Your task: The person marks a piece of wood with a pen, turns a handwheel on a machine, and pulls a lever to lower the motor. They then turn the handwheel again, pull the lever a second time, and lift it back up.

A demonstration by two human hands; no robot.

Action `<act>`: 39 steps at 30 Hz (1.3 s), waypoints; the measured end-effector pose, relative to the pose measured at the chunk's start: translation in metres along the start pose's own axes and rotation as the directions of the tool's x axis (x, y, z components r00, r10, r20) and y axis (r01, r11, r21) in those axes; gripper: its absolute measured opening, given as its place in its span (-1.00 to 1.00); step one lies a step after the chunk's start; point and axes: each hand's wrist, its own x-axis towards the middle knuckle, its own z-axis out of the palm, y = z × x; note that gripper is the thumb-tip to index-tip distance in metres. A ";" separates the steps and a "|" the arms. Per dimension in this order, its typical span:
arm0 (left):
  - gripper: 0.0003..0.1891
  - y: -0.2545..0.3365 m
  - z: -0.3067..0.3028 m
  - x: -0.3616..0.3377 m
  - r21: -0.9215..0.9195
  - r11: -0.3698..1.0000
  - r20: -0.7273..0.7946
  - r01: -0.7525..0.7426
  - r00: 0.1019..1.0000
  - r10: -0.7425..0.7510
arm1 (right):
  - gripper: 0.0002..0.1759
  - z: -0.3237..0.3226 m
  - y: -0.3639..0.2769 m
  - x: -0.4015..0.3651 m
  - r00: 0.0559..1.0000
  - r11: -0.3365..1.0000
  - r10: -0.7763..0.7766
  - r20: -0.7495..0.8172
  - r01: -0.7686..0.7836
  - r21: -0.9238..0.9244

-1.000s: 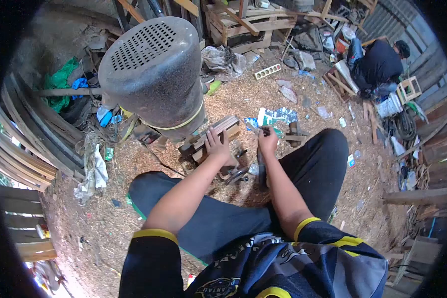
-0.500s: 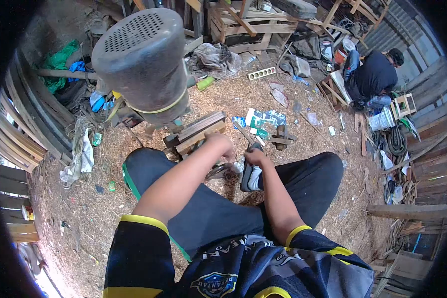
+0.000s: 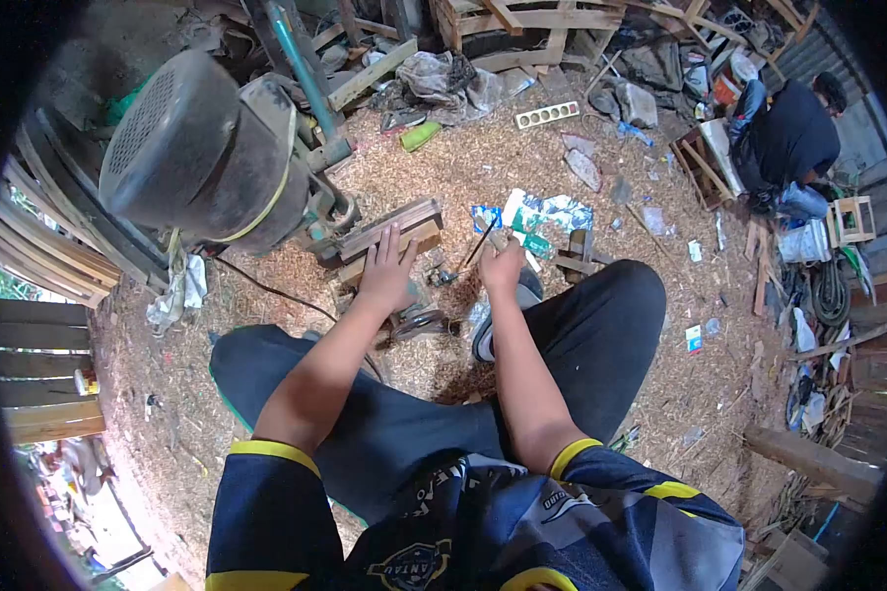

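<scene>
My left hand (image 3: 386,281) lies with fingers spread over a wooden block (image 3: 404,236) at the base of the machine. Its fingertips rest on the block's upper face. To the right, my right hand (image 3: 504,266) is closed around a thin stick-like piece (image 3: 480,241), whose exact kind I cannot tell. A small metal part (image 3: 442,276) sits between the hands. Below my left hand is a round metal wheel (image 3: 419,325), partly hidden by my forearm.
A large grey motor housing (image 3: 202,153) stands at the left, with a cable (image 3: 276,286) below it. Wood shavings cover the floor. Ahead lie a power strip (image 3: 547,115), a green bottle (image 3: 420,136) and plastic wrappers (image 3: 552,215). Another person (image 3: 793,138) sits at the far right.
My left hand has moved forward from beside the block to lie flat on it. My right hand has risen a little, the stick now at another angle. The view has shifted right.
</scene>
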 end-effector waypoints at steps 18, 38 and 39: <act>-0.19 -0.001 0.016 -0.097 -0.221 0.919 0.159 0.327 0.942 -0.296 | -0.53 0.039 -0.037 -0.049 0.910 0.958 0.053 0.411 -0.163 0.237; -0.77 -0.041 -0.078 -0.187 -0.757 0.630 -0.483 0.174 0.499 -0.719 | -0.76 0.010 -0.149 -0.081 0.847 0.830 -0.440 0.299 0.256 0.496; -0.78 -0.040 -0.086 -0.193 -0.761 0.620 -0.457 0.191 0.522 -0.721 | -0.77 0.010 -0.158 -0.075 0.836 0.792 -0.478 0.270 0.277 0.544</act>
